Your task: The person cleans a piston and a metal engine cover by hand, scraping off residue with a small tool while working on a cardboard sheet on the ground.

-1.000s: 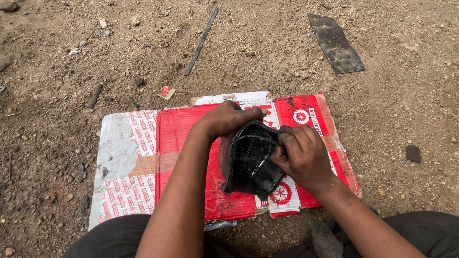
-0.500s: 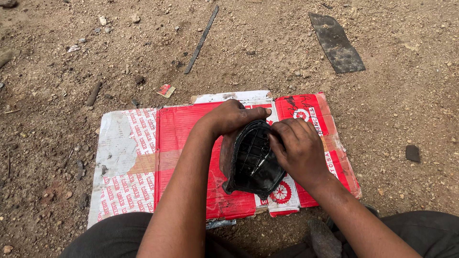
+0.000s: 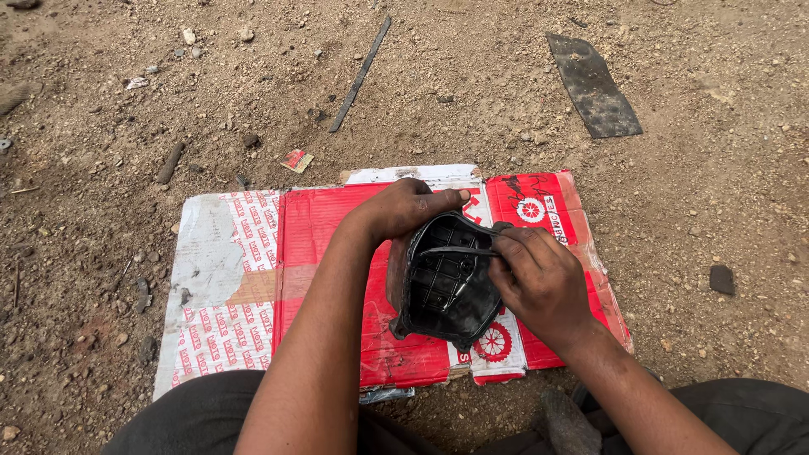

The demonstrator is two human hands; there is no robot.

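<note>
My left hand (image 3: 404,209) grips the top edge of a black plastic cover (image 3: 447,291) with a ribbed inside, holding it tilted on its edge over a flattened red and white cardboard sheet (image 3: 320,253). My right hand (image 3: 539,282) is at the cover's right rim, with its fingers pinching a thin black strip (image 3: 455,251) that runs across the cover's open face. My forearms reach in from the bottom of the view, above my dark trousers.
The cardboard lies on bare stony dirt. A thin dark metal rod (image 3: 361,74) and a flat dark metal plate (image 3: 592,84) lie farther off. A small red scrap (image 3: 297,160) and a dark stone (image 3: 722,279) are close to the cardboard.
My right hand has shifted along the cover's rim and now pulls the thin strip across its face. The cover has turned slightly, showing more of its ribbed inside.
</note>
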